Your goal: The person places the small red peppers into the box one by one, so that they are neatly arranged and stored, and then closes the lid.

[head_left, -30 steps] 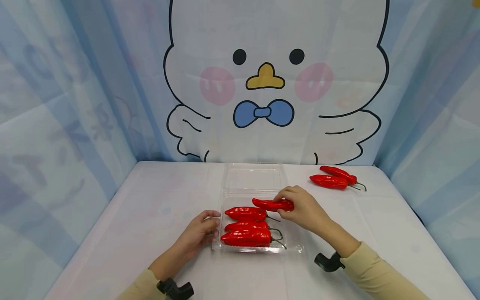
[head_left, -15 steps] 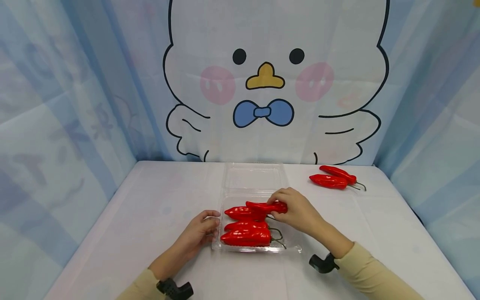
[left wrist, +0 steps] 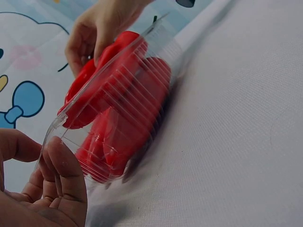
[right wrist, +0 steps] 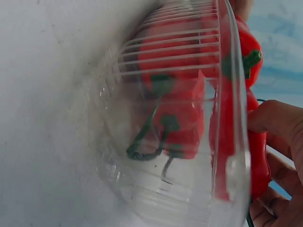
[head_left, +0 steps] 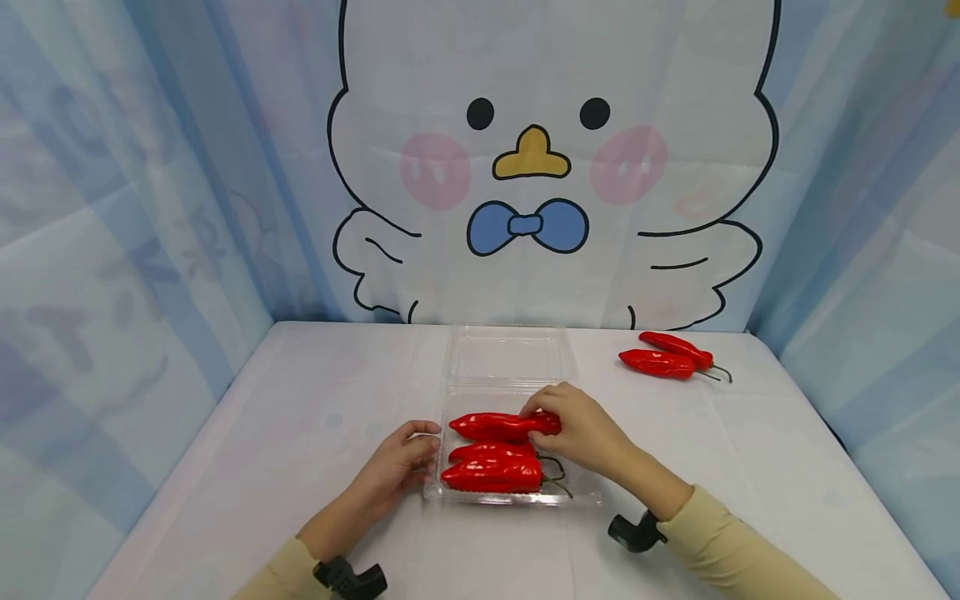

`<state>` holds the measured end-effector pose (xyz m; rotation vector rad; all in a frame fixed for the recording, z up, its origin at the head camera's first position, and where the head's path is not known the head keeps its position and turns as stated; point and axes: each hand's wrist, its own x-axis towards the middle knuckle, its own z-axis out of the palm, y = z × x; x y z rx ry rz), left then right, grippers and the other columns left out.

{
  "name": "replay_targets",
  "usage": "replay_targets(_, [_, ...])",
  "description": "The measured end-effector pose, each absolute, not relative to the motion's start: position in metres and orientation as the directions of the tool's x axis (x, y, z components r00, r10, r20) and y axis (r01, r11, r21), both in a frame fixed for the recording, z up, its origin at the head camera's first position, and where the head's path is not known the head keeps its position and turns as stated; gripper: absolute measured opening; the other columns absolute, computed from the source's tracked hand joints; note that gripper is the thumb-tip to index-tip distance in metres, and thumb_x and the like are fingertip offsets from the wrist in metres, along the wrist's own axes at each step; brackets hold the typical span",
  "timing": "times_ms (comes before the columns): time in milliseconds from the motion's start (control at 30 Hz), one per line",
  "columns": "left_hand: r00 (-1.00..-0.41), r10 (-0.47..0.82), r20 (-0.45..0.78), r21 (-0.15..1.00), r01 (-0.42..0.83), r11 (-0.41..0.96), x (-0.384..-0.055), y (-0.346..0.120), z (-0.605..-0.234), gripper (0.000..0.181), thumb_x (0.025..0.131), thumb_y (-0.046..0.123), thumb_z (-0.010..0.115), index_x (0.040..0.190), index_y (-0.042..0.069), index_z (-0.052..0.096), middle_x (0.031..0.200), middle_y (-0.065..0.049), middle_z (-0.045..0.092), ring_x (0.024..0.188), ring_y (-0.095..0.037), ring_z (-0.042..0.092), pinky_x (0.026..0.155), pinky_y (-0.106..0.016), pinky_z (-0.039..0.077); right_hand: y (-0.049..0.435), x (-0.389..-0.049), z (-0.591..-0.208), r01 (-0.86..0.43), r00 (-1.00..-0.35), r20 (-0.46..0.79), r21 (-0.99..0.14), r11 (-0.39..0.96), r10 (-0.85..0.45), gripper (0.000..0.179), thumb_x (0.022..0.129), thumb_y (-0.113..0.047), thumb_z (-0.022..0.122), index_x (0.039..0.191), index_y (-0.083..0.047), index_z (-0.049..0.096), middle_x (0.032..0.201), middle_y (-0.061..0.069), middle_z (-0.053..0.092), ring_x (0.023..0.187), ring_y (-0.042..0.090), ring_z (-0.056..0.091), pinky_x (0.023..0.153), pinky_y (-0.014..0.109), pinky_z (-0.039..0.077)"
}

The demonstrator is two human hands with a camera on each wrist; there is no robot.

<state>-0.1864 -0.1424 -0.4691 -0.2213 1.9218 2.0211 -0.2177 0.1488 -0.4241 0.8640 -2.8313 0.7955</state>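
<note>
A clear plastic clamshell box stands on the table with several glossy red chili peppers lying side by side in its base, green stems to the right. My right hand pinches another red pepper between thumb and fingers. In the head view that pepper overlaps the rear one in the box; in the right wrist view it shows right at the rim, above the rest. At the box's left side my left hand pinches the rim between thumb and fingers, as the left wrist view shows.
The box's transparent lid lies folded back toward the rear edge of the white table. Two more red peppers with thin stems rest at the back right. A curtain with a cartoon bird hangs behind.
My right hand has carried its pepper left and toward the front, over the rear pepper in the box. The left hand and the box stay in place.
</note>
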Motion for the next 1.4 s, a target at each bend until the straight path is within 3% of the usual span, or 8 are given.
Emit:
replay_targets(733, [-0.929, 0.155, -0.335, 0.939, -0.343, -0.025, -0.186, -0.144, -0.468, 0.038, 0.098, 0.016, 0.060, 0.132, 0.002, 0.049, 0.085, -0.001, 0.058, 0.072, -0.013, 0.054, 0.064, -0.021, 0.051, 0.128, -0.211, -0.423, -0.572, -0.803, 0.173, -0.489, 0.659, -0.570, 0.019, 0.090, -0.015, 0.078, 0.109, -0.018, 0.075, 0.111, -0.003, 0.073, 0.104, 0.017, 0.062, 0.089, 0.039, 0.058])
replay_targets(1167, [-0.934, 0.153, -0.322, 0.944, -0.330, -0.025, -0.185, -0.143, -0.470, 0.037, 0.098, 0.015, 0.060, 0.130, 0.002, 0.049, 0.088, -0.002, 0.058, 0.071, -0.014, 0.054, 0.063, -0.020, 0.052, 0.115, -0.209, -0.422, -0.616, -0.769, 0.179, -0.465, 0.636, -0.614, 0.017, 0.096, -0.021, 0.072, 0.112, -0.020, 0.077, 0.111, -0.007, 0.076, 0.106, 0.013, 0.064, 0.093, 0.037, 0.057])
replay_targets(1400, [-0.938, 0.150, -0.314, 0.946, -0.322, -0.032, -0.184, -0.143, -0.471, 0.037, 0.098, 0.015, 0.060, 0.130, 0.001, 0.049, 0.086, -0.002, 0.057, 0.071, -0.013, 0.054, 0.063, -0.020, 0.053, 0.109, -0.209, -0.422, -0.641, -0.754, 0.192, -0.428, 0.637, -0.629, 0.015, 0.098, -0.019, 0.069, 0.110, -0.019, 0.078, 0.106, -0.006, 0.077, 0.099, 0.012, 0.064, 0.087, 0.033, 0.058])
